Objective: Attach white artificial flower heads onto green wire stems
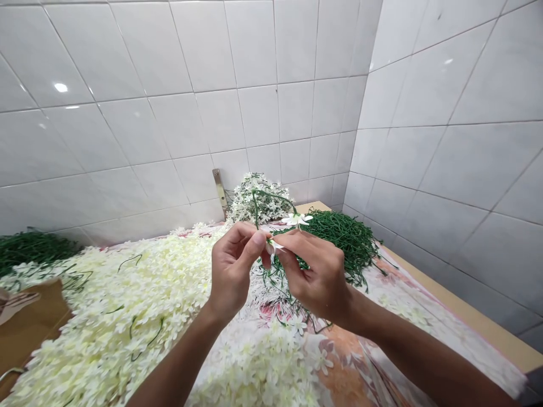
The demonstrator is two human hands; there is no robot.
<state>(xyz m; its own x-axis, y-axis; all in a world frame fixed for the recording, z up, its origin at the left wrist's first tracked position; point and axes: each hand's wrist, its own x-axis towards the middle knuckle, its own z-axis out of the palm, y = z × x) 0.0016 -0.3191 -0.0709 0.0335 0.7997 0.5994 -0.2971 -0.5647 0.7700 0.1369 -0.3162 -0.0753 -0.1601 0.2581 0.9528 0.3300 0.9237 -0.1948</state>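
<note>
My left hand (232, 268) pinches a thin green artificial flower stem (256, 212) between thumb and fingers. The stem bends over at the top and carries a white artificial flower (297, 219) on its drooping end. A second white flower (274, 246) sits between my two hands at the lower end of the stem. Thumb and fingers of my right hand (318, 271) are closed on that flower's petals. Behind the right hand lies a heap of green stems (339, 240). Below and left of my hands spread loose white flower heads (165, 282).
A pile of finished-looking white flowers (258, 203) stands against the tiled wall (169, 124), beside a metal bracket (219, 192). More green stems (34, 249) lie at the far left. Something brown (34, 316) enters at the left edge. A patterned cloth (352, 362) covers the table.
</note>
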